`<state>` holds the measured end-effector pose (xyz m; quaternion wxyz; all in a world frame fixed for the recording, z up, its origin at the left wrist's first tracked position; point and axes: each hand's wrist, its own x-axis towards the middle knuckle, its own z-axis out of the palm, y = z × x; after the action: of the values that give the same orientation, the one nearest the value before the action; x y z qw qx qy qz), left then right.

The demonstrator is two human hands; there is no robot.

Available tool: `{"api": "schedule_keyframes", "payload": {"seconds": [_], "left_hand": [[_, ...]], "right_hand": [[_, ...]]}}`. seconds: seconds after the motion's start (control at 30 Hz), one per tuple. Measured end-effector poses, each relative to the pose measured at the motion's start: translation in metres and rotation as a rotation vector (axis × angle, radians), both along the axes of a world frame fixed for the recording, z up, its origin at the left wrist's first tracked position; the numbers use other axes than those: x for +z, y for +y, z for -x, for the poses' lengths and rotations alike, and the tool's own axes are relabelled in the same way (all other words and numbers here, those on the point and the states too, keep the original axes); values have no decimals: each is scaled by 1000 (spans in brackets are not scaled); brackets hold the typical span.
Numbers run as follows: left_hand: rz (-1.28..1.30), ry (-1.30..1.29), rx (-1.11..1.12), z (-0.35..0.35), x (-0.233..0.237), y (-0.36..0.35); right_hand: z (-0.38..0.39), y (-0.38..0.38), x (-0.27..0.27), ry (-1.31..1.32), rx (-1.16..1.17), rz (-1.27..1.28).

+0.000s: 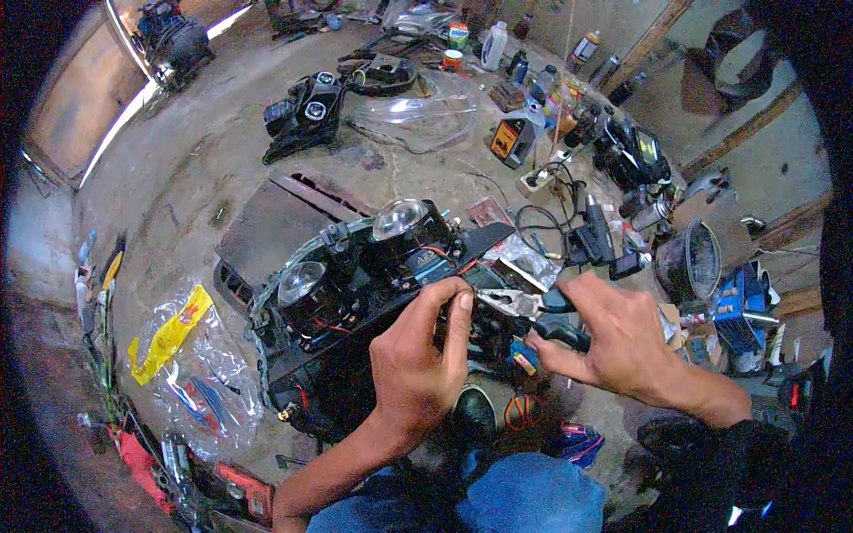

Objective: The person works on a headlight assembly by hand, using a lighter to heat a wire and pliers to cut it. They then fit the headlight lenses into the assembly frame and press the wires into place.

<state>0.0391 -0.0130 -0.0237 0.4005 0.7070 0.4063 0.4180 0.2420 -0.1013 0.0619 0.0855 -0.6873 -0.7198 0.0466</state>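
My right hand [613, 333] is closed around the dark handles of a pair of pliers [515, 303]. The pliers' metal jaws point left and come close to the fingertips of my left hand [419, 360]. Thumb and forefinger of that hand are pinched together; whatever they hold is too small to make out. Below and behind both hands lies an opened vehicle headlight unit [333, 293] with two round projector lenses [400, 219], loose wires and a blue box [429, 266] inside. The hands hide part of its lower right side.
A plastic bag with a yellow strip [173, 338] lies left. A heat gun [593, 233], a power strip [538, 180] and cables are at right. Another headlight part [306, 115], a dark oil bottle [517, 135], a black bucket [689, 262] and orange-handled pliers [520, 410] sit around on the floor.
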Motion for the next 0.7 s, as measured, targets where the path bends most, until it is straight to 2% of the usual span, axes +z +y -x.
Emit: {"api": "schedule_keyframes", "payload": {"seconds": [0.2,0.4,0.5,0.6,0.63,0.7], "left_hand": [[104,46,-34,4,8,-1],[38,42,-25,3,1,0],[35,30,-37,3,-1,1],[99,-45,-25,-1,-1,-1],[103,-55,-34,-1,-1,-1],[112,-74,-50,0,0,-1]], "right_hand": [[-10,6,0,-233,162,-223],[-16,6,5,-386,124,-106],[-18,0,7,135,22,97],[-31,-8,-2,565,47,385],[-31,0,6,873,-167,767],[-36,1,-11,1173,-150,937]]}}
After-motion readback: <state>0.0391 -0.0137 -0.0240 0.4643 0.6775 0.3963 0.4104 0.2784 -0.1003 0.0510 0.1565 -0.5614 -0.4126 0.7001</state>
